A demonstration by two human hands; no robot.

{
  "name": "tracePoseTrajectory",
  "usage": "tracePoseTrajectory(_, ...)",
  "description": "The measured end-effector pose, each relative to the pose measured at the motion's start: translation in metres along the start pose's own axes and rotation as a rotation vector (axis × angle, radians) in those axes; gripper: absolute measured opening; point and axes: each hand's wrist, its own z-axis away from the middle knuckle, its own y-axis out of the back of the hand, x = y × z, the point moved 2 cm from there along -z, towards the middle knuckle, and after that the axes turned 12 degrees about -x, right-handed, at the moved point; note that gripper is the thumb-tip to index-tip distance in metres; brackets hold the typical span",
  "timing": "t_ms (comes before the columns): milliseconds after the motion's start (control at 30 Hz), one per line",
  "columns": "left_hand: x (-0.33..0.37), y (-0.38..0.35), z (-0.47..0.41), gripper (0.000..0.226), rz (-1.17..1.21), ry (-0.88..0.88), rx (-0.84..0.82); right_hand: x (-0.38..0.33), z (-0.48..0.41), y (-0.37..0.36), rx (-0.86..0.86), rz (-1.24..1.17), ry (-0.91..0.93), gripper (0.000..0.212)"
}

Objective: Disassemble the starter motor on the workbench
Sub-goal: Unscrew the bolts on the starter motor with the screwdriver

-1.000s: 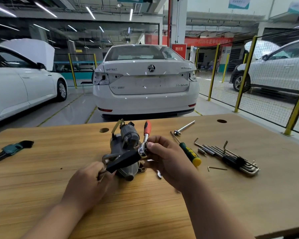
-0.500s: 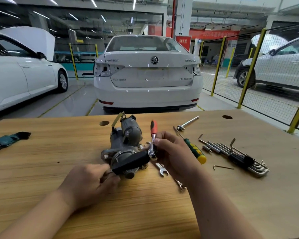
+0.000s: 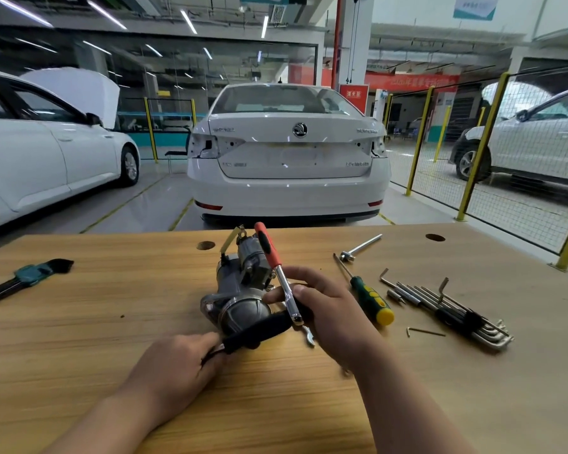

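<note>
Ratchet has swung leftward beside starter motor, gripped by right hand; left hand fingers grip black handle.

Hands with tools at starter motor

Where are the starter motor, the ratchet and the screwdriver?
starter motor (image 3: 240,290), head view, on its grey housing.
ratchet (image 3: 281,277), head view, on its chrome shaft.
screwdriver (image 3: 362,289), head view, on its green grip.
</note>
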Motion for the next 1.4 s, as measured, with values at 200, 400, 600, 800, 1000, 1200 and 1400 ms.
tracePoseTrajectory(200, 0.003, 0.003, 0.003, 0.065, -0.002, 0.009, 0.1, -0.001, 0.002, -0.005, 0.031, -0.019, -0.009, 0.03)
tracePoseTrajectory(400, 0.013, 0.011, 0.009, 0.03, -0.182, -0.031, 0.309, 0.007, 0.003, -0.009, 0.078, -0.251, -0.052, 0.029)
tracePoseTrajectory(600, 0.023, 0.03, 0.0, 0.032, -0.334, -0.067, 0.445, 0.009, 0.006, -0.012, 0.113, -0.364, -0.212, 0.032)
tracePoseTrajectory(800, 0.038, 0.049, -0.013, 0.032, -0.428, -0.168, 0.495, 0.007, 0.013, -0.002, 0.117, -0.623, -0.492, 0.03)
tracePoseTrajectory(1000, 0.044, 0.061, -0.041, 0.019, -0.624, -0.22, 0.498, 0.007, 0.016, 0.013, 0.008, -1.045, -0.423, 0.03)
tracePoseTrajectory(1200, 0.042, 0.077, -0.099, 0.087, -0.225, -0.04, 0.164, 0.027, 0.022, 0.035, 0.233, -0.846, -0.185, 0.023)
tracePoseTrajectory(1400, 0.032, 0.057, -0.126, 0.079, -0.105, 0.074, -0.147, 0.039, 0.03, 0.052, 0.484, -0.646, -0.144, 0.016)
